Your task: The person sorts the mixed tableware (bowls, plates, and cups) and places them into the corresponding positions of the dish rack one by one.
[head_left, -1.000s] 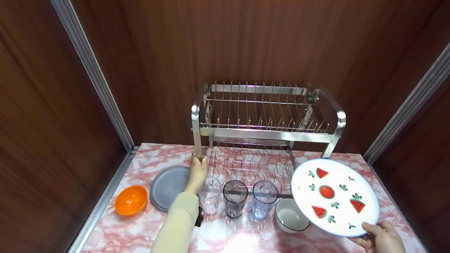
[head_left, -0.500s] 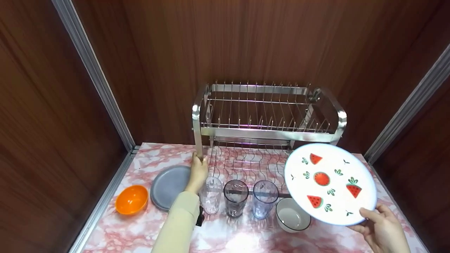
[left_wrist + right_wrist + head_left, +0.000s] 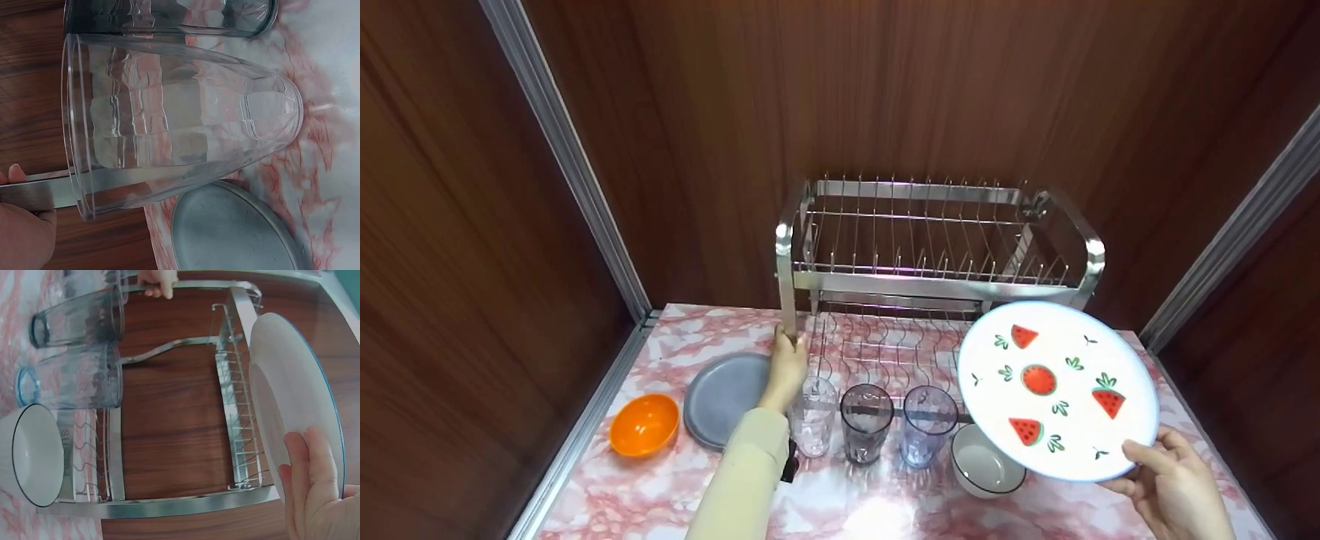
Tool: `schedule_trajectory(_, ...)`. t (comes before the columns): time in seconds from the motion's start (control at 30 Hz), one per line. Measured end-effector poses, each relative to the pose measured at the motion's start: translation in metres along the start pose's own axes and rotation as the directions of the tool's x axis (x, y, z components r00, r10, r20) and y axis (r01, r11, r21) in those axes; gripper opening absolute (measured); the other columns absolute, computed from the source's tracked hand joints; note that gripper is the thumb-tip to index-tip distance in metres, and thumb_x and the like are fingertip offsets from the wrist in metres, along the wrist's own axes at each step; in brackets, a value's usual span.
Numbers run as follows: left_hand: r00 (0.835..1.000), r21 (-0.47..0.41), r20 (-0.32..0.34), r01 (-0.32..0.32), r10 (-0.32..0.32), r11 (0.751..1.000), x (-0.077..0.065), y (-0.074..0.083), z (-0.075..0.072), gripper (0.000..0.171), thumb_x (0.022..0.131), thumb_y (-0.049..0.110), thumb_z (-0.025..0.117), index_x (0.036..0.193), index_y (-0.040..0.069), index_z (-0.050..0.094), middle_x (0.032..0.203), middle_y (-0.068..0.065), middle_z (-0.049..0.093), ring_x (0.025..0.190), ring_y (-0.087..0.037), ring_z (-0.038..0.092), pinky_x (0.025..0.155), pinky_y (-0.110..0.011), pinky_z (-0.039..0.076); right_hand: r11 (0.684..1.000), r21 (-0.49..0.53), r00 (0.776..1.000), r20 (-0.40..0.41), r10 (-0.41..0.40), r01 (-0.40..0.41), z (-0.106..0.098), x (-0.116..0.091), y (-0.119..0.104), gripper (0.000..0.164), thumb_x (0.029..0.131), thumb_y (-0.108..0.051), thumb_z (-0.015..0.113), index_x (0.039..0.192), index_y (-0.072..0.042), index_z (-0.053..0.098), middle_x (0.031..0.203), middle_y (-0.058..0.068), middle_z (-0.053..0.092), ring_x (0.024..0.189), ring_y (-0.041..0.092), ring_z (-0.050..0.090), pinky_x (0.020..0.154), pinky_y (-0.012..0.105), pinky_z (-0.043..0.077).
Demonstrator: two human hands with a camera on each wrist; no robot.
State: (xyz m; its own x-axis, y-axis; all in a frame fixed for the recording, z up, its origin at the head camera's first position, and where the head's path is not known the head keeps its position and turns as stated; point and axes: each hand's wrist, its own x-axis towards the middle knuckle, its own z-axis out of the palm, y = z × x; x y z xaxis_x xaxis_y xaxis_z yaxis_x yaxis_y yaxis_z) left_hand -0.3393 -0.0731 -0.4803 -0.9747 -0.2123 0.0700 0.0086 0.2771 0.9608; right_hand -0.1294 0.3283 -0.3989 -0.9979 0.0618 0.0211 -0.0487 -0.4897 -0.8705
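My left hand [image 3: 786, 373] grips the left front leg of a two-tier metal dish rack [image 3: 930, 286]. In the left wrist view its thumb and fingertips lie about the flat metal leg [image 3: 50, 192]. A white plate [image 3: 1072, 405] with watermelon slices on it is pinched at its lower right rim by my right hand [image 3: 1177, 480], thumb on the patterned face. The right wrist view shows the fingers spread on the underside of the plate [image 3: 304, 377]. Held in the air, it hides the rack's right front leg.
Before the rack stand a clear glass [image 3: 813, 420], a dark grey glass [image 3: 864, 442], a bluish glass [image 3: 921, 442] and a white bowl [image 3: 986, 469]. Left of them are a grey plate [image 3: 724, 405] and an orange bowl [image 3: 645, 425]. Wooden walls [image 3: 915, 90] enclose the marbled table.
The watermelon plate has risen and shifted left towards the rack, with my right hand on its rim. My left hand keeps its grip on the rack leg.
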Motion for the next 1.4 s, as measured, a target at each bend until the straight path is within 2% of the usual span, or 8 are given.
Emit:
schedule_trajectory(0.13, 0.999, 0.043, -0.031, -0.023, 0.024, 0.999, 0.0, 0.001, 0.001, 0.035, 0.091, 0.02, 0.041, 0.122, 0.005, 0.032, 0.103, -0.017, 0.055, 0.099, -0.03, 0.054, 0.091, -0.043, 0.042, 0.999, 0.028, 0.997, 0.07, -0.017, 0.015, 0.004, 0.001, -0.007, 0.016, 0.09, 0.006, 0.032, 0.099, -0.005, 0.038, 0.092, 0.009, 0.06, 0.079, 0.025, 0.064, 0.064, 0.037, 0.055)
schedule_trajectory(0.33, 0.996, 0.069, -0.065, -0.049, 0.053, 0.996, -0.001, 0.002, 0.002, 0.031, 0.091, 0.017, 0.043, 0.118, 0.003, 0.035, 0.099, -0.018, 0.055, 0.094, -0.03, 0.054, 0.088, -0.044, 0.043, 1.0, -0.013, 0.998, 0.06, -0.025, 0.026, 0.014, 0.005, -0.017, 0.015, 0.09, 0.006, 0.034, 0.098, -0.004, 0.039, 0.089, 0.008, 0.061, 0.074, 0.023, 0.064, 0.059, 0.033, 0.055)
schedule_trajectory(0.47, 0.997, 0.049, -0.054, -0.044, 0.047, 0.998, -0.002, 0.002, 0.002, 0.031, 0.091, 0.017, 0.042, 0.117, 0.004, 0.035, 0.099, -0.017, 0.054, 0.093, -0.028, 0.054, 0.088, -0.043, 0.043, 0.998, 0.002, 0.996, 0.069, -0.058, 0.058, 0.02, 0.01, -0.022, 0.015, 0.089, 0.008, 0.034, 0.095, -0.004, 0.04, 0.086, 0.009, 0.062, 0.07, 0.023, 0.064, 0.056, 0.033, 0.055)
schedule_trajectory(0.7, 1.0, 0.002, -0.005, 0.028, -0.028, 1.0, -0.001, 0.001, 0.0, 0.043, 0.092, 0.024, 0.04, 0.131, 0.01, 0.026, 0.114, -0.017, 0.051, 0.095, -0.028, 0.054, 0.084, -0.041, 0.046, 0.996, 0.052, 0.993, 0.097, -0.073, 0.068, 0.03, 0.02, -0.034, 0.013, 0.089, 0.009, 0.033, 0.094, -0.002, 0.039, 0.084, 0.012, 0.061, 0.069, 0.024, 0.064, 0.054, 0.034, 0.055)
schedule_trajectory(0.83, 1.0, 0.003, -0.022, 0.002, -0.002, 1.0, -0.001, 0.0, 0.001, 0.039, 0.091, 0.022, 0.042, 0.127, 0.009, 0.031, 0.113, -0.018, 0.052, 0.099, -0.03, 0.053, 0.088, -0.043, 0.044, 0.997, 0.049, 0.992, 0.111, -0.059, 0.054, 0.035, 0.028, -0.042, 0.012, 0.089, 0.008, 0.033, 0.096, -0.001, 0.037, 0.084, 0.013, 0.06, 0.07, 0.026, 0.065, 0.056, 0.034, 0.055)
schedule_trajectory(1.0, 1.0, -0.02, -0.01, -0.005, 0.005, 1.0, 0.0, 0.001, 0.001, 0.035, 0.092, 0.02, 0.041, 0.123, 0.009, 0.033, 0.107, -0.017, 0.053, 0.088, -0.027, 0.053, 0.079, -0.038, 0.046, 0.996, 0.076, 0.988, 0.142, -0.056, 0.045, 0.042, 0.038, -0.051, 0.011, 0.089, 0.008, 0.032, 0.096, 0.0, 0.035, 0.086, 0.016, 0.059, 0.072, 0.027, 0.065, 0.059, 0.035, 0.055)
schedule_trajectory(1.23, 0.999, 0.041, -0.037, -0.027, 0.029, 0.999, -0.002, 0.003, 0.0, 0.044, 0.091, 0.02, 0.042, 0.13, 0.003, 0.027, 0.112, -0.021, 0.052, 0.107, -0.033, 0.051, 0.096, -0.045, 0.039, 0.996, 0.086, 0.99, 0.144, -0.016, 0.003, 0.051, 0.053, -0.064, 0.011, 0.089, 0.008, 0.034, 0.095, 0.0, 0.036, 0.086, 0.015, 0.06, 0.074, 0.028, 0.065, 0.064, 0.039, 0.054)
schedule_trajectory(1.4, 0.999, 0.056, -0.041, -0.022, 0.024, 0.998, -0.002, 0.002, 0.0, 0.048, 0.091, 0.021, 0.042, 0.132, 0.002, 0.024, 0.113, -0.022, 0.052, 0.109, -0.034, 0.05, 0.097, -0.046, 0.038, 0.997, 0.078, 0.993, 0.12, 0.018, -0.027, 0.058, 0.064, -0.074, 0.01, 0.088, 0.008, 0.037, 0.093, -0.001, 0.034, 0.085, 0.015, 0.06, 0.073, 0.027, 0.065, 0.064, 0.038, 0.054)
